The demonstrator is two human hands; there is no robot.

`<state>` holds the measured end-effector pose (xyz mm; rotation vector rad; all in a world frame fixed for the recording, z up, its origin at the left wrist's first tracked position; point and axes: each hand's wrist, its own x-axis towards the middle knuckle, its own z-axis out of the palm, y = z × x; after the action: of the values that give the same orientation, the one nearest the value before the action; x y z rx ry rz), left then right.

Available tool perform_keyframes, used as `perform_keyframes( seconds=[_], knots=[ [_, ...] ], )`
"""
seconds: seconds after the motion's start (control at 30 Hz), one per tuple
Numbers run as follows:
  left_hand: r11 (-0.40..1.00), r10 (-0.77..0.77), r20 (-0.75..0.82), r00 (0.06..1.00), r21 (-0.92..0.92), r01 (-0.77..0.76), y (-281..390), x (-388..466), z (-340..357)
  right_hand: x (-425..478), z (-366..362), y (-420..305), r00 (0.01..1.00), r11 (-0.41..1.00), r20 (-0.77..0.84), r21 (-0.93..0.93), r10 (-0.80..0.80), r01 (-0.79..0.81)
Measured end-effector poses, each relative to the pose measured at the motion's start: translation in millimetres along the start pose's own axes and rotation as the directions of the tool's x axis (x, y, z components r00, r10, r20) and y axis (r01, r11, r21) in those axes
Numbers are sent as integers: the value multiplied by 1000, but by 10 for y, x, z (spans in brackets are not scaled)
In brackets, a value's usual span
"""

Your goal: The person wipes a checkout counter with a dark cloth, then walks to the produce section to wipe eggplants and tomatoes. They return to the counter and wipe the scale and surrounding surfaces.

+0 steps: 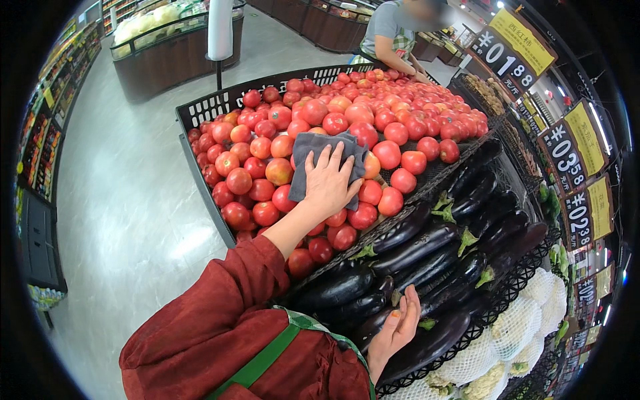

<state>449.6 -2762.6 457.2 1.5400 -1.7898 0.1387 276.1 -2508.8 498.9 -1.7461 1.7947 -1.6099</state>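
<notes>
My left hand (330, 177) lies flat, fingers spread, on a dark grey cloth (302, 177), which rests on a heap of tomatoes (280, 171) in a black plastic display bin (202, 111). The cloth is under the palm and fingers, not gripped. Near the bottom of the view, my right hand (398, 325) is held over the eggplants (332, 289), its fingers apart and nothing seen in it. The eggplants lie in rows beside the tomatoes, green stem caps showing on several. Whether the right hand touches them I cannot tell.
A person in an apron (387, 42) leans over the bin's far end, hands at the tomatoes. Cauliflowers in white foam nets (517, 320) lie beyond the eggplants at lower right. Price signs (515, 47) hang along the right. A roll on a post (220, 30) stands behind the bin.
</notes>
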Motion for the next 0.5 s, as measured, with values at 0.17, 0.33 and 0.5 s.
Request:
perform_keyframes(
  seconds=[0.17, 0.33, 0.5],
  knots=[
    [992, 48, -199, 979, -101, -69, -141, 79, 64, -18, 15, 37, 999, 998, 13, 59, 30, -31],
    [817, -309, -248, 918, -563, 123, -394, 236, 106, -13, -2, 16, 993, 992, 52, 69, 101, -105],
    [-23, -686, 211, 697, -963, 269, -771, 354, 174, -24, -8, 12, 989, 986, 66, 96, 132, -138]
  ],
)
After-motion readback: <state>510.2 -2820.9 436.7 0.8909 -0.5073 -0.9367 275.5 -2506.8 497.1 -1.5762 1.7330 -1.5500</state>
